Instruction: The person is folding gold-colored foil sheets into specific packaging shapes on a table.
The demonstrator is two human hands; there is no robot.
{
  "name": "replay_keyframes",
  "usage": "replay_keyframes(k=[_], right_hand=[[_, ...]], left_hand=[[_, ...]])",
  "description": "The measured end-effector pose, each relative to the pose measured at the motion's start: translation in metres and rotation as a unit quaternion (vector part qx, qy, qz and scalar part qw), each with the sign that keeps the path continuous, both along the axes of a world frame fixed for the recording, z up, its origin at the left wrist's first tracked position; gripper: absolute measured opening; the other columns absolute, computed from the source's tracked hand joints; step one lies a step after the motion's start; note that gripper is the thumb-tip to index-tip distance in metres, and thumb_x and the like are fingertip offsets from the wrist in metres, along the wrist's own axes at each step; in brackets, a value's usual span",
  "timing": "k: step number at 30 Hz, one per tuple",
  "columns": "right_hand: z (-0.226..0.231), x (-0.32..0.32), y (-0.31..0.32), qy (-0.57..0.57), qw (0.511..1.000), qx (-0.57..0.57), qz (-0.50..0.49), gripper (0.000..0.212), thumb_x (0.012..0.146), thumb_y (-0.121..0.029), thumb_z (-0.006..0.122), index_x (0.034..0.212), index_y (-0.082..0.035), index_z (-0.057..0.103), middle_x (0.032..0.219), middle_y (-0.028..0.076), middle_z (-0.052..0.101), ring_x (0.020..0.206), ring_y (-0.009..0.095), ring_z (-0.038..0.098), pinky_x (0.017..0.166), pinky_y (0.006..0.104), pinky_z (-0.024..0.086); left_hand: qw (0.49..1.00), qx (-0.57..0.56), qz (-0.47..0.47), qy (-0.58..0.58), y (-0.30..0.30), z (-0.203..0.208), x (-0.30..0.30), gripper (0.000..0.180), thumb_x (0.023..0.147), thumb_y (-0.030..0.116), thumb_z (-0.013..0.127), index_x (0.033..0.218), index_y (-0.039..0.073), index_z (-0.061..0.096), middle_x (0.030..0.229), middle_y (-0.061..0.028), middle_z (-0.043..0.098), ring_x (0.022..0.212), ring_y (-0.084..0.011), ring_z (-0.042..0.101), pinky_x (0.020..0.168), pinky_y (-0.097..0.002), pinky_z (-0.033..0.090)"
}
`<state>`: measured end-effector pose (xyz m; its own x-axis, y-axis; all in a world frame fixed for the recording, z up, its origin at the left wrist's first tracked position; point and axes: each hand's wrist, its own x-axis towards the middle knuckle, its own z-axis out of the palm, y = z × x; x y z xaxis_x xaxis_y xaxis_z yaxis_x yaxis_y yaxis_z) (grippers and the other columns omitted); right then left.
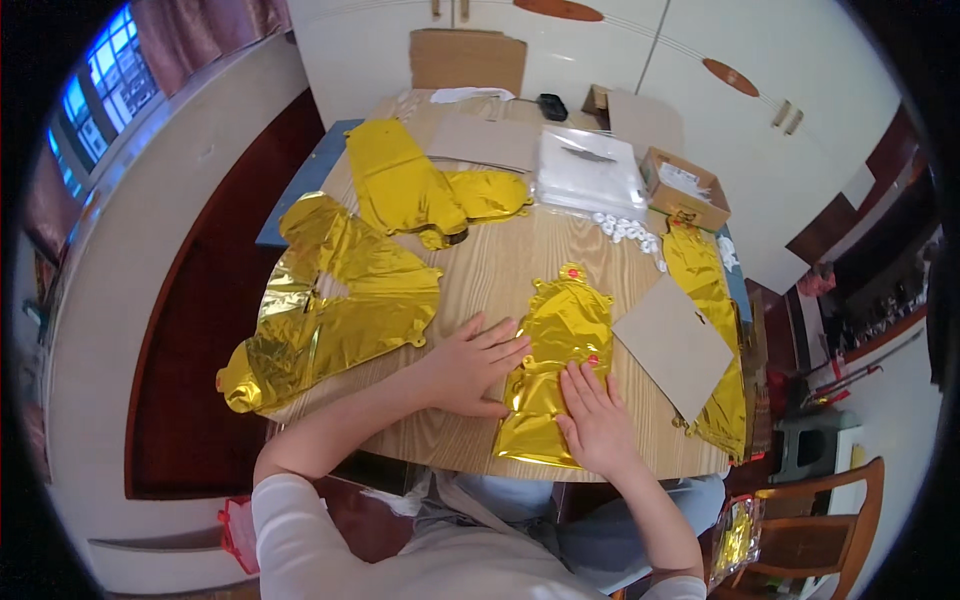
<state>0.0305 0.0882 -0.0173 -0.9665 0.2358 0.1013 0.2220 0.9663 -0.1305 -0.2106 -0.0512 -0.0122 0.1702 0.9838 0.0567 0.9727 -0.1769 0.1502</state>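
A gold foil balloon, flat and folded into a long strip, lies before me on the wooden table, with small red spots at its top and middle. My left hand rests beside its left edge, fingers stretched out and the fingertips touching the foil. On its lower right part my right hand lies flat, fingers extended. Neither hand grips anything. To the right of the balloon is a grey cardboard sheet, set at a slant and partly covering another gold foil piece along the table's right side.
Large crinkled gold foil balloons spread over the left, with another gold foil piece behind. Toward the back are a stack of clear plastic bags, small white pieces, a cardboard box and a cardboard sheet. A wooden chair stands right.
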Motion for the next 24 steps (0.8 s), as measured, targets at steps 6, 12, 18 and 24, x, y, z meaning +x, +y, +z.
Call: replay_keyframes(k=[6,12,18,24], right_hand=[[0.003,-0.002,-0.001,-0.021,1.0,-0.014,-0.001,0.06,0.098,-0.035,0.046,0.147,-0.002,0.037,0.153,0.014,0.037,0.144,0.029,0.029,0.118,0.0514,0.017],[0.005,-0.003,0.0,-0.028,0.999,-0.021,-0.003,0.06,0.098,-0.034,0.046,0.147,-0.001,0.036,0.153,0.015,0.036,0.144,0.029,0.029,0.118,0.0513,0.016],[0.005,-0.003,-0.001,-0.022,1.0,-0.019,-0.001,0.06,0.097,-0.034,0.046,0.146,0.0,0.037,0.152,0.016,0.037,0.144,0.029,0.029,0.118,0.0516,0.015],[0.005,-0.004,-0.001,-0.013,1.0,-0.012,0.003,0.06,0.097,-0.034,0.047,0.146,0.0,0.038,0.151,0.016,0.038,0.143,0.03,0.031,0.118,0.0519,0.017]], left_hand=[[1.0,0.016,-0.021,-0.016,0.0,-0.011,-0.001,0.086,0.082,0.052,0.062,0.144,-0.002,0.037,0.154,-0.0169,0.033,0.148,-0.033,0.019,0.117,-0.0542,0.014],[0.998,-0.01,-0.02,-0.055,-0.016,-0.004,0.012,0.088,0.081,0.052,0.062,0.141,-0.008,0.038,0.154,-0.0215,0.03,0.148,-0.0354,0.016,0.118,-0.0542,0.012],[1.0,-0.02,0.005,-0.023,-0.014,-0.003,0.027,0.095,0.079,0.058,0.061,0.141,-0.009,0.037,0.155,-0.0223,0.027,0.148,-0.0349,0.017,0.118,-0.0546,0.011],[0.997,-0.064,0.041,-0.008,-0.013,0.005,0.03,0.105,0.073,0.062,0.065,0.144,-0.008,0.032,0.156,-0.0222,0.024,0.148,-0.0339,0.015,0.118,-0.0554,0.01]])
